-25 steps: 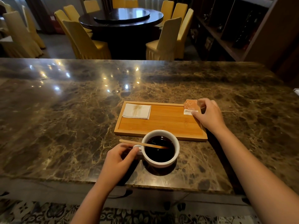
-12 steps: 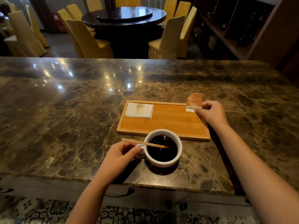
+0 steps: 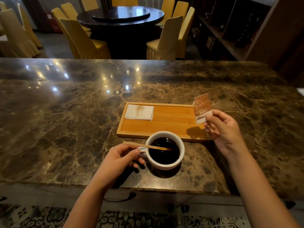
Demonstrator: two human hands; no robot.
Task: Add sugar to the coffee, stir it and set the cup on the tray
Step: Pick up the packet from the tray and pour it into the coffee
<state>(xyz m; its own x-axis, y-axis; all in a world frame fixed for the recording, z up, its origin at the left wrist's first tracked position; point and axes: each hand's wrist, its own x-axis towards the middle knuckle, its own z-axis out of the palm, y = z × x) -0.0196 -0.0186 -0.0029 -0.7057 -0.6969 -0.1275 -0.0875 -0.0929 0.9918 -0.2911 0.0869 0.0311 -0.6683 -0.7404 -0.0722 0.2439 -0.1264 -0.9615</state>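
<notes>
A white cup [image 3: 166, 163] of black coffee stands on the marble counter, just in front of the wooden tray [image 3: 167, 124]. A wooden stir stick [image 3: 144, 146] lies across the cup's rim, its tip in the coffee. My left hand [image 3: 120, 160] holds the cup's handle on the left side. My right hand [image 3: 225, 129] pinches an orange and white sugar packet [image 3: 202, 108] by its lower edge, lifted upright above the tray's right end.
A folded white napkin [image 3: 139, 112] with a brown stain lies in the tray's far left corner. The marble counter [image 3: 65, 120] stretches wide to both sides. Beyond it stand a dark round table [image 3: 121, 15] with yellow chairs and shelves at the right.
My right hand has picked the sugar packet up from the tray's far right corner and raised it upright. The left hand stays at the cup's handle.
</notes>
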